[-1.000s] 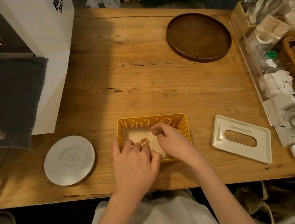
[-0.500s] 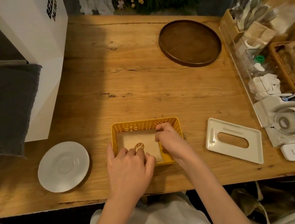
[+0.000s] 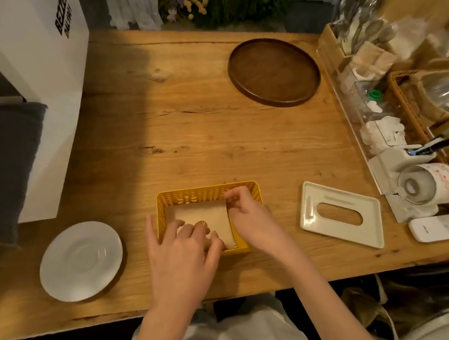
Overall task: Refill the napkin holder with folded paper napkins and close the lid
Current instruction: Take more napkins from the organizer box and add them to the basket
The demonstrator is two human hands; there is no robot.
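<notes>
A yellow perforated napkin holder (image 3: pixel 192 196) sits near the table's front edge. Inside it lies a stack of folded beige napkins (image 3: pixel 204 214) with a small round brown print. My left hand (image 3: pixel 181 252) covers the holder's near left corner, fingers pressing on the napkins and thumb outside the left wall. My right hand (image 3: pixel 251 219) reaches in from the right, its fingertips pinching the stack's far right corner. The white lid (image 3: pixel 340 213) with an oval slot lies flat on the table to the right of the holder, apart from it.
A white saucer (image 3: pixel 81 261) lies left of the holder. A round brown tray (image 3: pixel 274 71) sits at the back. A clear organizer (image 3: pixel 369 114), a wicker basket, a tape roll (image 3: pixel 430 184) and a white remote (image 3: pixel 447 226) crowd the right edge. A white box (image 3: pixel 45 81) stands at the left.
My right hand has shifted toward the stack's far right corner and my left thumb has moved outside the holder's left wall. The camera tilted slightly; holder and lid stay put.
</notes>
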